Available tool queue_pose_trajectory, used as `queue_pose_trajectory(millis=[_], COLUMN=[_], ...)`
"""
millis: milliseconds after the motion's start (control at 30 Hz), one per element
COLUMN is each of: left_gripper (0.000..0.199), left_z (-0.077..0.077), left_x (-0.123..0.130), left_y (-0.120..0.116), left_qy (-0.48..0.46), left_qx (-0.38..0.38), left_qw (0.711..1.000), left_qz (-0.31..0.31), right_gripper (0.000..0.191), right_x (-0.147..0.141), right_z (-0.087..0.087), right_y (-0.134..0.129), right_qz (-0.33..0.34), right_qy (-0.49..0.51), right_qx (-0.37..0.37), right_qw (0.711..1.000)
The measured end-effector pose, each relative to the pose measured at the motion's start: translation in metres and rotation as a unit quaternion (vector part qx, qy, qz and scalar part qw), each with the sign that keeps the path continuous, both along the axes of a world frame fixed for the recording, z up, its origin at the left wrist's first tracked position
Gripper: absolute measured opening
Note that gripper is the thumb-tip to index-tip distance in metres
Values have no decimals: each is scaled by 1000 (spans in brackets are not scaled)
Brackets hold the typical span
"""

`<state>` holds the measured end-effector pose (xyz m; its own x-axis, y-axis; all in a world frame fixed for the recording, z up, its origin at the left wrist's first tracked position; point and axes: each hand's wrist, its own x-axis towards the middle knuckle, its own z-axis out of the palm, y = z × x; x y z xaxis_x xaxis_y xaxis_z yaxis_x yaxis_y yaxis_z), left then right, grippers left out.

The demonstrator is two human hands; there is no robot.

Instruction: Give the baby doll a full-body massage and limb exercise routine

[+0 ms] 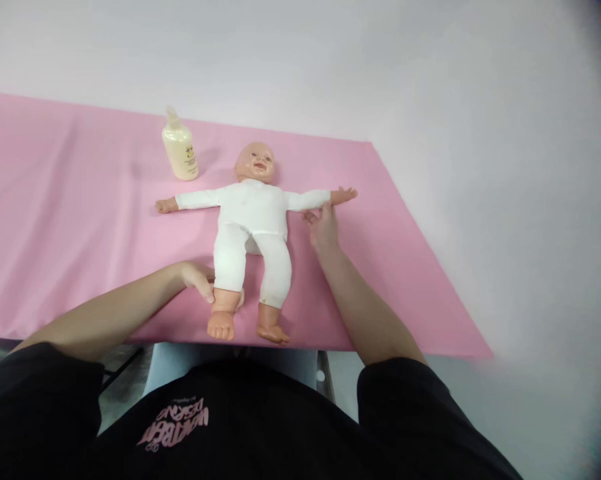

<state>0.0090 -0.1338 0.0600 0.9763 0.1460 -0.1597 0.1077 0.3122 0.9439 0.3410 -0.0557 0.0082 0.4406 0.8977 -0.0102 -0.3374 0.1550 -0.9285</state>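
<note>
A baby doll [253, 210] in a white cloth body lies on its back, arms stretched sideways and feet towards me. My left hand [197, 279] is closed around its lower leg on the left of the view, thumb in front at the ankle. Most of its other fingers are hidden behind the leg, with a fingertip showing past the far side. Below the doll's other forearm, near the wrist, my right hand [324, 230] has its fingers apart. One fingertip touches the sleeve's lower edge; nothing shows in its grip.
A cream-coloured pump bottle [181, 152] stands left of the doll's head. Pink cloth [105, 233] covers the table, with folds on the left and a slanting right edge. A pale wall [300, 60] rises behind the table.
</note>
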Motion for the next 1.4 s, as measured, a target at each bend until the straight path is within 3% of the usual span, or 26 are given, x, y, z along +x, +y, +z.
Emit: queue_pose_trajectory(millis=[67, 100, 233, 400, 533, 667, 733, 800, 900, 1000, 1067, 1267, 1400], left_gripper=[58, 60, 57, 50, 54, 57, 55, 55, 59, 58, 56, 50, 52], left_z=[4, 4, -3, -11, -8, -6, -9, -14, -15, -9, -2, 7, 7], left_x=[0, -1, -5, -6, -4, 1, 3, 3, 5, 10, 15, 27, 30], left_y=[0, -1, -5, -7, -2, 3, 2, -1, -5, -7, -8, -10, -9], left_qy=[41, 59, 101, 92, 80, 2, -36, -73, -123, -110, -96, -85, -67], left_qx=[75, 85, 145, 154, 122, 13, -48, -92, -131, -166, -191, -231, -236], left_qw=[987, 983, 975, 975, 980, 983, 981, 983, 984, 956, 932, 900, 898], left_qz=[-135, -150, -134, -131, -137, -186, -185, -142, 23, 218, 294, 360, 364], right_gripper=[25, 26, 29, 32, 31, 8, 16, 28, 45, 63, 65, 44, 42], right_x=[-1, -1, -1, -3, -6, -9, -10, -12, -16, -23, -27, -28, -25], right_z=[3, 5, 10, 14, 16, 15, 13, 12, 13, 14, 13, 6, 7], right_y=[1, 1, 2, -2, -6, -7, -8, -10, -16, -22, -25, -26, -26], right_qz=[-22, -26, -27, -20, -3, 12, 11, 8, 19, 66, 101, 151, 159], right_qy=[123, 164, 199, 210, 199, 168, 136, 84, -30, -162, -251, -487, -525], right_qx=[-53, -70, -87, -74, -69, -60, -40, -9, 58, 117, 140, 217, 205], right_qw=[991, 984, 976, 975, 977, 984, 990, 996, 998, 978, 952, 832, 811])
